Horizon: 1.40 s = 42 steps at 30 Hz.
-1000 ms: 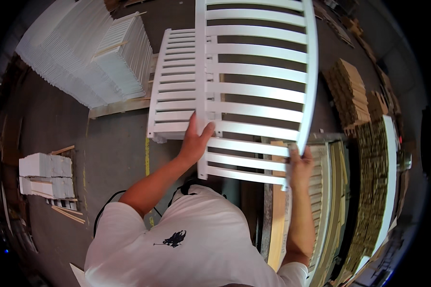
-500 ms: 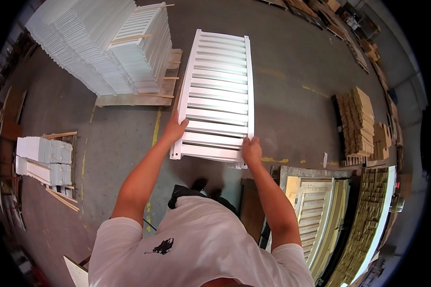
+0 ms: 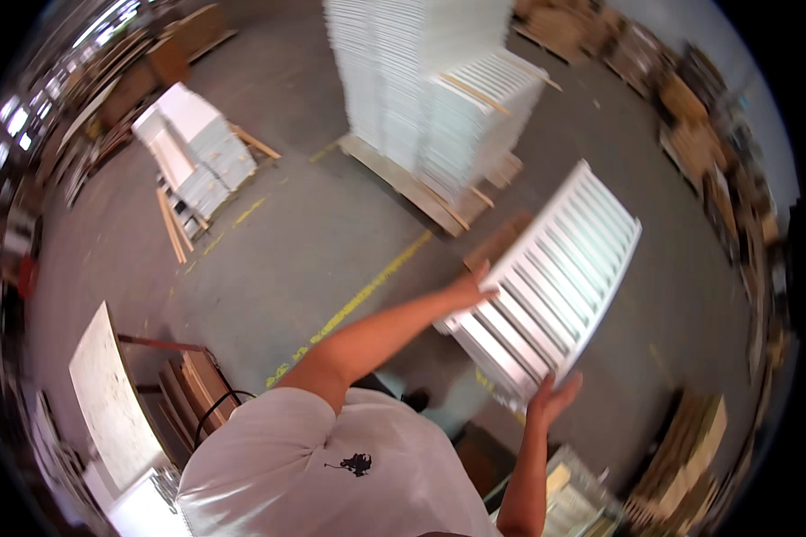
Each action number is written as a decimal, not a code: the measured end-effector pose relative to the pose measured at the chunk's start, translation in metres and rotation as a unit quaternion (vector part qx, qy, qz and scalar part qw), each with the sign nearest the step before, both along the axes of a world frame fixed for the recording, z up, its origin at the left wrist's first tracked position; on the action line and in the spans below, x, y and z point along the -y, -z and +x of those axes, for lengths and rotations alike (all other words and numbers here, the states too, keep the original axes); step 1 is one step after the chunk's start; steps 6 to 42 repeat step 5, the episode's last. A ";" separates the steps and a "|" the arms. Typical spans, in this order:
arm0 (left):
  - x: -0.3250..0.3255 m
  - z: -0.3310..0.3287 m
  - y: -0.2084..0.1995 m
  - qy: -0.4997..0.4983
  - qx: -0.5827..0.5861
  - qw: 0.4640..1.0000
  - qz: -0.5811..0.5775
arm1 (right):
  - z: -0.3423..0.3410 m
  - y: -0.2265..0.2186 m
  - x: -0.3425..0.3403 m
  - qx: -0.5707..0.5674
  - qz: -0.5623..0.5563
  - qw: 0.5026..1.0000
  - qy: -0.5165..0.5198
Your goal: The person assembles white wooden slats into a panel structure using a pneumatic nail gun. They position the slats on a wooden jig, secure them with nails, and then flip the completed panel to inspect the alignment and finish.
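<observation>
A white slatted panel [image 3: 560,273] lies tilted in front of me, with long side rails and many cross slats; white edges under its near end suggest more than one layer. My left hand [image 3: 466,292] is closed on its left rail near the close end, thumb on top and fingers hidden beneath. At the near right corner, my right hand [image 3: 553,401] holds the other rail, its thumb against the edge and the fingers partly blurred. What lies under the panel is mostly hidden.
Tall white stacks of similar panels [image 3: 394,98] stand on a wooden pallet [image 3: 403,183] ahead. A smaller white stack [image 3: 192,148] sits far left. A brown board [image 3: 501,240] is beside the panel. Wood stacks [image 3: 681,452] are at lower right, a pale board [image 3: 116,394] at lower left.
My view has turned left, so the pallet stacks appear farther right. The panel has swung to the right side of the view and slants, with both hands still on it.
</observation>
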State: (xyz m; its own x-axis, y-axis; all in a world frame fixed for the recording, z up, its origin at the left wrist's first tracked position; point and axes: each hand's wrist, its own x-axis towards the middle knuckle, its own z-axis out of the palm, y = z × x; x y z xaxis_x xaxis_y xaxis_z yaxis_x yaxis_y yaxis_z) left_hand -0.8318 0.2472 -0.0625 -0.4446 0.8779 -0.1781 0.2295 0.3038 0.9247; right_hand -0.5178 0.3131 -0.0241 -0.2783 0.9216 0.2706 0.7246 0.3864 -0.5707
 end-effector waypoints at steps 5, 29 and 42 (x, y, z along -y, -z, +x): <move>0.112 -0.036 -0.031 -0.080 0.023 0.996 0.044 | -0.098 -0.063 0.070 -0.169 -0.039 0.966 -0.192; 0.112 -0.036 -0.031 -0.080 0.023 0.996 0.044 | -0.098 -0.063 0.070 -0.169 -0.039 0.966 -0.192; 0.112 -0.036 -0.031 -0.080 0.023 0.996 0.044 | -0.098 -0.063 0.070 -0.169 -0.039 0.966 -0.192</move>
